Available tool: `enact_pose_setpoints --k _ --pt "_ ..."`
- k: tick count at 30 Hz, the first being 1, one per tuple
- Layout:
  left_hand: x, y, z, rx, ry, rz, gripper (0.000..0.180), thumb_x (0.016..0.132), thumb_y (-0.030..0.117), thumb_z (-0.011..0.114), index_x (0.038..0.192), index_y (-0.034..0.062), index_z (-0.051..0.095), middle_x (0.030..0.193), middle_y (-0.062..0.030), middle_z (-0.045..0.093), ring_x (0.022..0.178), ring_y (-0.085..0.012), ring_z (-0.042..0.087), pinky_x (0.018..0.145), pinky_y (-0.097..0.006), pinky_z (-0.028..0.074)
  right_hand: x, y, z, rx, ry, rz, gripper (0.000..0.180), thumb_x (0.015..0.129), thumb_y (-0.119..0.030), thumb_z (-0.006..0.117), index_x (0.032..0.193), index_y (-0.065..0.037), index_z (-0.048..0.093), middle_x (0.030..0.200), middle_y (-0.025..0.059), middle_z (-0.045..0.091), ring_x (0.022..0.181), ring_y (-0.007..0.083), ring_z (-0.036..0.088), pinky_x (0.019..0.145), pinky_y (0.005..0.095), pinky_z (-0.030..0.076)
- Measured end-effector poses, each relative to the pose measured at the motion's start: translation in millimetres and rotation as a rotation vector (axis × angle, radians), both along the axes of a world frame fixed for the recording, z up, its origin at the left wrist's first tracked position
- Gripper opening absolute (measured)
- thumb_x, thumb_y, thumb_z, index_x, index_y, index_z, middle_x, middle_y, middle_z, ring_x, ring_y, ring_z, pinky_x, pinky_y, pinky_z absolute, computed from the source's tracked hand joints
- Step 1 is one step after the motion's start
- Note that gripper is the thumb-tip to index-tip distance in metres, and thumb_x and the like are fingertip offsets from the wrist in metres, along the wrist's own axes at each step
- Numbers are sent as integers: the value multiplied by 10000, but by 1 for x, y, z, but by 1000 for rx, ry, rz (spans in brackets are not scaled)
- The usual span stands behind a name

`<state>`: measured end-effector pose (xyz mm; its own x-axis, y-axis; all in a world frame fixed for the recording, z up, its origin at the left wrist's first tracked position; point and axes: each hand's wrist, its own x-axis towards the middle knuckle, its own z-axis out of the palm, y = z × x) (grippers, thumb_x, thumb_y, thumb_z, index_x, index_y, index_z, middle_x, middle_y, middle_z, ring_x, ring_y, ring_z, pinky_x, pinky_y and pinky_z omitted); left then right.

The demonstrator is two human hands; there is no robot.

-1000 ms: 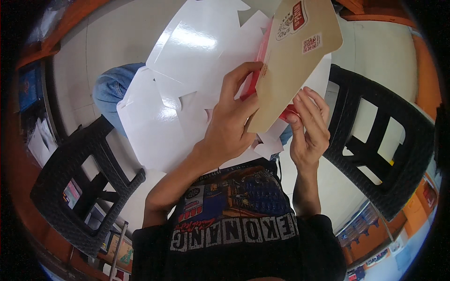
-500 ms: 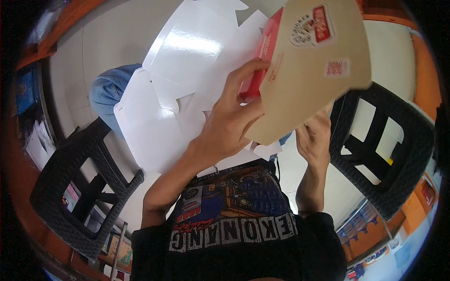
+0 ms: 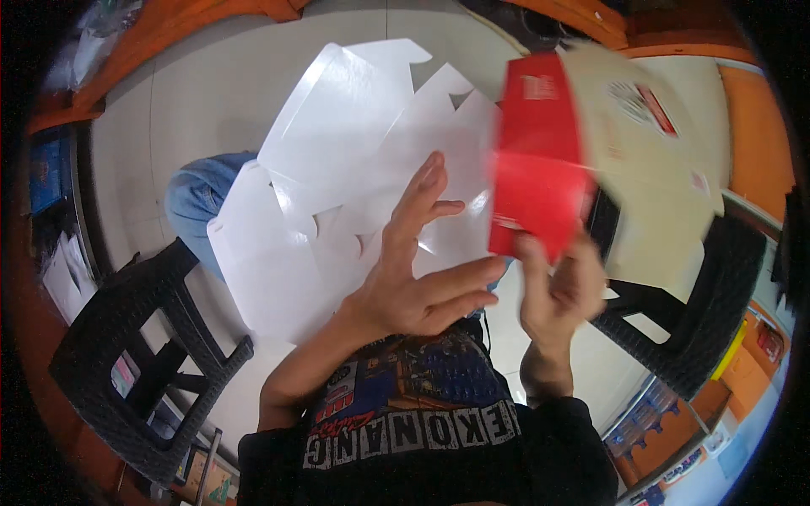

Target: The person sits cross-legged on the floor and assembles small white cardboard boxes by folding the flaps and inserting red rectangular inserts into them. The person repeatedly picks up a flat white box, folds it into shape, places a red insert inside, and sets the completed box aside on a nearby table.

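Note:
My right hand (image 3: 564, 291) pinches the lower edge of a cardboard box blank (image 3: 540, 160), its red panel turned toward me. Its tan panels (image 3: 645, 181) spread out to the right and look blurred. My left hand (image 3: 418, 266) is off the blank, fingers spread and holding nothing. Beneath that hand, across my lap, lie glossy white cardboard box blanks (image 3: 337, 143) with cut flaps and notches. How many are stacked there I cannot tell.
A black woven-texture plastic stool (image 3: 101, 363) stands on my left. Another black stool (image 3: 717, 312) is on my right, partly behind the tan panels. Shelves with papers (image 3: 72, 266) line the left side; water bottles (image 3: 641, 413) are at lower right.
The box blank has swung to the right and turned, so its red panel now faces me. My left hand has let go of it and opened. The white blanks show more fully.

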<state>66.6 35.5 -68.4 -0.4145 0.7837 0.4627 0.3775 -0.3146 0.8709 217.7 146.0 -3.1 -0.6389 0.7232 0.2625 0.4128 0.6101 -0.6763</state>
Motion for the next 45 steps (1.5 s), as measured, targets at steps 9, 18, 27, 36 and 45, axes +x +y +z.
enact_pose_setpoints --k 9,18,27,36,45 --pt "15 9 -9 -153 -80 -8 1227 665 350 964 1619 343 192 1655 -259 90 1502 -560 130 1168 -650 286 10 -24 54 -646 999 -340 549 960 -277 638 1351 91 521 1306 262 600 1183 352 619 1021 514 522" --pt "-12 -11 0 -377 -632 136 660 965 -88 479 1587 25 288 1538 -157 422 1335 -234 492 1112 -363 409 -62 10 7 -398 -91 543 1060 785 -285 862 1598 -51 223 1581 244 355 1461 402 385 1210 535 294" --pt "-46 -47 3 -503 -763 -16 708 970 8 528 1617 61 246 1635 -176 297 1498 -302 323 1210 -414 290 -46 4 -54 -236 -257 428 368 856 121 629 1182 -34 700 1187 130 655 1060 310 651 926 392 531" --pt "-67 -46 6 -345 404 -106 453 838 230 805 1278 272 708 1543 35 479 1473 -335 317 1167 -532 399 -51 20 -35 -638 -228 380 246 992 -79 604 1229 -50 668 1071 183 704 893 318 682 833 394 529" --pt "-54 -23 5 -93 205 417 209 753 179 865 944 178 779 1165 47 717 1265 -301 556 1101 -529 435 -54 19 -1 -635 -319 350 237 973 -98 651 1198 -35 688 934 212 711 763 322 687 714 380 524"
